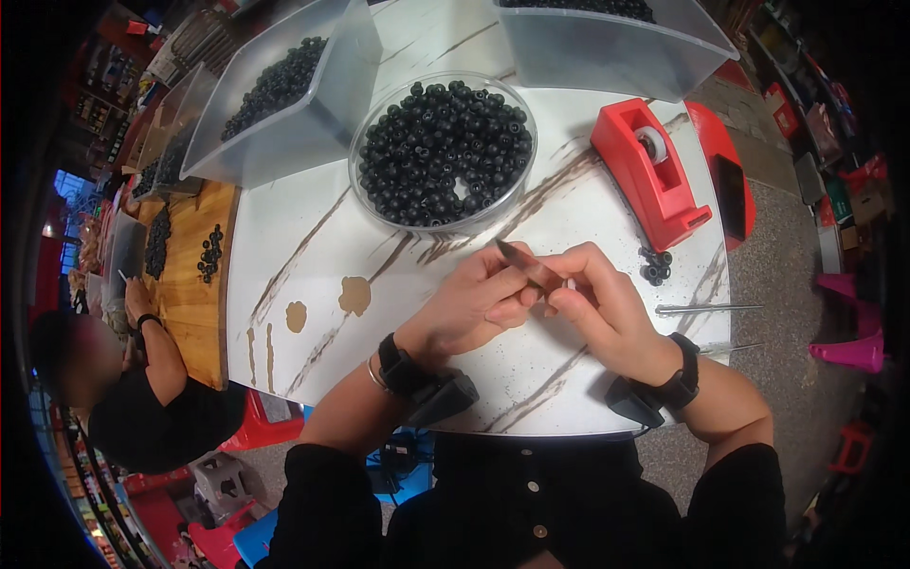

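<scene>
Over the front middle of the marble-patterned table point(370, 384), my two hands meet at a short dark blade point(533, 269) with a pointed tip. My right hand point(607, 308) pinches the blade's right end between thumb and fingers. Curled fingers close my left hand point(479, 302) just beneath the blade; whatever they hold is hidden. Beyond the hands stands a round clear tub point(517, 204) full of black round beads point(445, 152), some showing holes. A few loose black beads point(654, 266) lie to the right.
A red tape dispenser point(649, 175) stands at the right, with a thin metal rod point(709, 308) nearer. Translucent bins point(303, 142) of black beads sit at the back. At left, another person point(156, 398) works at a wooden table point(204, 322) with beads. Dark crumbs dot the table.
</scene>
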The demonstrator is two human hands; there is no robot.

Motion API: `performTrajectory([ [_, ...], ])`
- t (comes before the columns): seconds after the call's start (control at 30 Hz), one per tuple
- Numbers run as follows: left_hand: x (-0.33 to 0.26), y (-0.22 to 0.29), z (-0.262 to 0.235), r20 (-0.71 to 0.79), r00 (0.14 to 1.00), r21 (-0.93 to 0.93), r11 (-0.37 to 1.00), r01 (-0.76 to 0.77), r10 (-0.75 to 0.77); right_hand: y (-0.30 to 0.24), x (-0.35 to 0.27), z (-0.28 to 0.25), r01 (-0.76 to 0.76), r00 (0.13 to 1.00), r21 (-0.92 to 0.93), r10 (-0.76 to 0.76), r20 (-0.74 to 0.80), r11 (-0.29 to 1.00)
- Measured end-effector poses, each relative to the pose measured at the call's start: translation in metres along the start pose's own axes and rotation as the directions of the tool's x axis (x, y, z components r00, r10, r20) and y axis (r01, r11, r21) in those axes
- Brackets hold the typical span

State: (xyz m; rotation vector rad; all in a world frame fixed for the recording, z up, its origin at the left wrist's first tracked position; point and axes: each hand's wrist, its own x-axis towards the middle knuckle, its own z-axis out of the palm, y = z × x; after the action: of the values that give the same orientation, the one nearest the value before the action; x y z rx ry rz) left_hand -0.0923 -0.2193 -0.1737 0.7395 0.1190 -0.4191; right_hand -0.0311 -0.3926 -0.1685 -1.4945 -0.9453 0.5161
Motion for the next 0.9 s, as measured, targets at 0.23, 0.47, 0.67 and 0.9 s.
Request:
performTrajectory([
  [0.23, 0.000, 0.002, 0.002, -0.050, 0.999, 0.017, 1.000, -0.009, 0.010, -0.010, 0.004, -0.003, -0.174, 0.983, 0.334, 0.181, 0.011, 0.927],
  [0.47, -0.001, 0.001, 0.003, -0.018, 0.999, 0.014, 0.999, -0.029, 0.030, -0.003, 0.003, -0.005, -0.212, 0.975, 0.377, 0.220, 0.021, 0.901],
  [0.67, 0.001, -0.006, 0.002, -0.036, 0.999, 0.068, 0.997, 0.023, -0.021, 0.003, 0.003, -0.004, -0.100, 0.994, 0.243, 0.105, -0.009, 0.965],
  [0.9, 0.001, -0.003, 0.010, -0.071, 0.997, 0.109, 0.993, 0.042, -0.034, -0.003, 0.004, -0.005, -0.159, 0.987, 0.283, 0.162, 0.011, 0.946],
])
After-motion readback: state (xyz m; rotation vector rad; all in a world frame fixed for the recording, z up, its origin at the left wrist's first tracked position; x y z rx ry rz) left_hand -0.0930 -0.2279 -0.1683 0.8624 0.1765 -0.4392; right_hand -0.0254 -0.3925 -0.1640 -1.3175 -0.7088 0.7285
